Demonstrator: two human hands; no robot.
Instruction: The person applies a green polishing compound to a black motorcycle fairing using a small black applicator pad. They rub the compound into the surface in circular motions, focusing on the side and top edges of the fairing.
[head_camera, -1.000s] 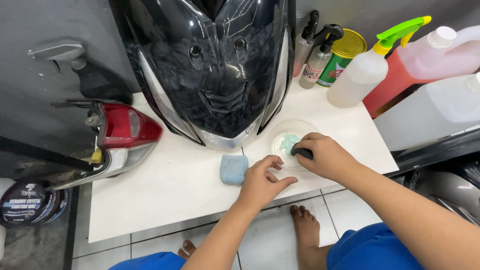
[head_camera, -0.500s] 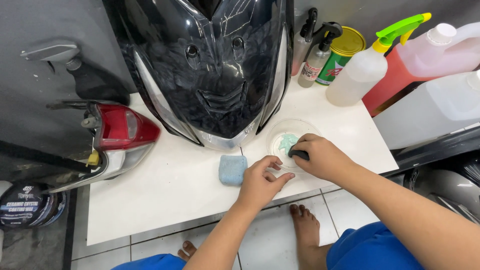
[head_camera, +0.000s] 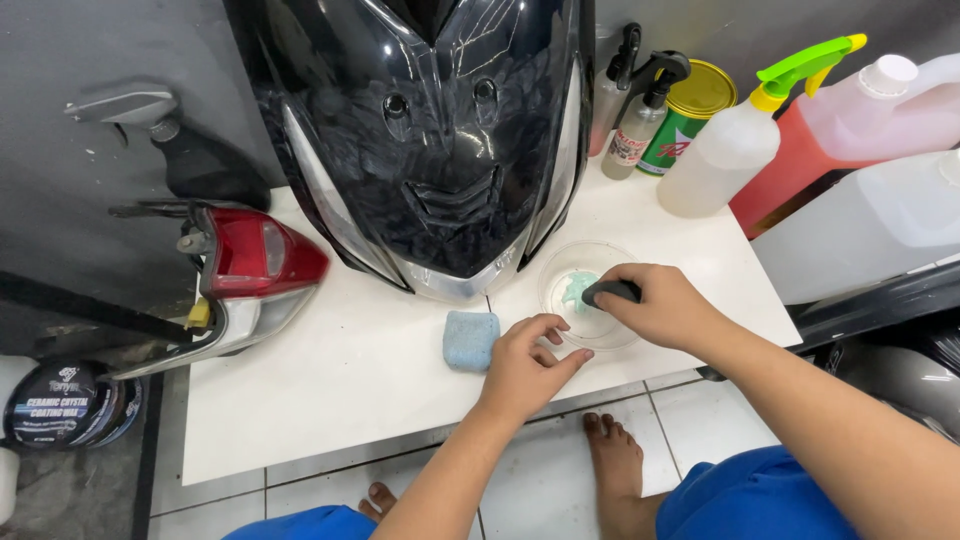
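1. Glossy black plastic scooter front panel (head_camera: 430, 150) stands upright at the back of the white surface (head_camera: 330, 400).
2. Clear round plastic dish (head_camera: 590, 295), smeared green, sits before it, steadied as before by the left hand's (head_camera: 525, 365) fingertips.
3. Right hand (head_camera: 665, 305) stays curled around a small dark applicator (head_camera: 610, 292) inside the dish; little has shifted.
4. Blue sponge pad (head_camera: 470, 340) lies untouched just beside.

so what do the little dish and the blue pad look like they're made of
Dish: clear, glossy plastic or glass; the white table shows through it. Blue pad: soft, matte microfibre or foam by its fuzzy surface and rounded corners; which one is hard to tell.
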